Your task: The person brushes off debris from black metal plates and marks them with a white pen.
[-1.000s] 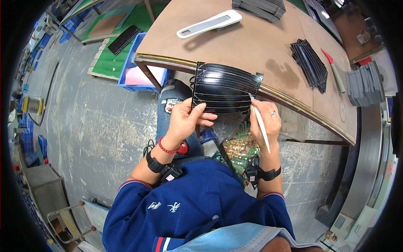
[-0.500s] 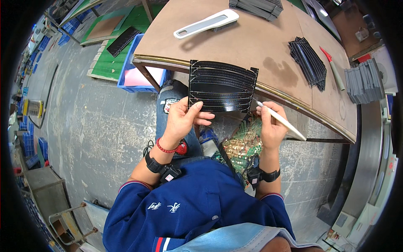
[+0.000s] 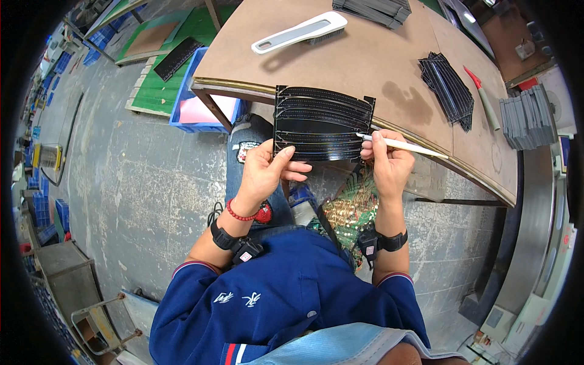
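Left hand point(image 3: 260, 173) is gripping a black panel point(image 3: 317, 125); right hand point(image 3: 391, 165), gripping a white tool point(image 3: 421, 149), is apparently working the panel's right end, probably needing steadiness next

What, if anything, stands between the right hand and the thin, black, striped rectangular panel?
Nothing visible. The right hand holds a slender white pen-shaped tool, its tip over the right side of the panel; whether it touches is unclear. The left hand grips the lower-left corner, clear of the tool.
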Motion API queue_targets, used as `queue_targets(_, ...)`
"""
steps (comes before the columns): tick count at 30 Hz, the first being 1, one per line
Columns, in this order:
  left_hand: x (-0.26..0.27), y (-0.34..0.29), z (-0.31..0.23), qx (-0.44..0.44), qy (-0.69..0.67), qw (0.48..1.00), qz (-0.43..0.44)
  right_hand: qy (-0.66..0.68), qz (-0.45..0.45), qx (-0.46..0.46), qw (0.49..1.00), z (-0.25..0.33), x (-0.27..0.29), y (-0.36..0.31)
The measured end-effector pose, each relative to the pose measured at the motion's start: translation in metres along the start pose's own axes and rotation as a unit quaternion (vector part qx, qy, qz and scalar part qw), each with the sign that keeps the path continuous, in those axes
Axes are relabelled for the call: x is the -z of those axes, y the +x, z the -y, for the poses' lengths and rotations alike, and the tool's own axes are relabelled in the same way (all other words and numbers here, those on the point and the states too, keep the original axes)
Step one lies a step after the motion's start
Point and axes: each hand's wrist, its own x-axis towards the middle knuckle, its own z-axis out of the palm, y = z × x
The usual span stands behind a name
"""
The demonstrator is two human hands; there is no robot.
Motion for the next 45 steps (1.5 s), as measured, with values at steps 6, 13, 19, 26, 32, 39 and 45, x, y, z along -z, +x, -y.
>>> queue_targets(6, 0.0, 0.0, 0.0, 0.002, 0.01, 1.0, -0.004, -0.013, -0.007, 0.0, 1.0, -0.002, -0.001, 0.002)
queue_targets(13, -0.002, -0.001, 0.001, -0.013, 0.016, 1.0, -0.011, -0.027, -0.005, 0.008, 1.0, -0.002, -0.004, 0.002)
queue_targets(19, -0.004, -0.001, 0.0, -0.02, 0.022, 0.999, -0.015, -0.021, -0.012, 0.005, 1.0, -0.002, -0.006, 0.002)
queue_targets(26, -0.004, -0.001, -0.002, -0.016, 0.02, 1.0, -0.009, 0.01, 0.001, -0.006, 1.0, -0.005, -0.012, -0.001)
queue_targets(32, -0.004, -0.001, -0.002, -0.019, 0.024, 1.0, -0.009, 0.007, -0.004, 0.0, 1.0, -0.004, -0.016, -0.003)
queue_targets(39, -0.006, -0.002, -0.002, -0.02, 0.022, 0.999, -0.018, 0.037, 0.015, -0.013, 0.999, -0.004, -0.032, -0.01)
queue_targets(45, -0.006, -0.002, -0.001, -0.014, 0.02, 0.999, -0.022, 0.032, 0.014, -0.011, 0.999, -0.003, -0.04, -0.013)
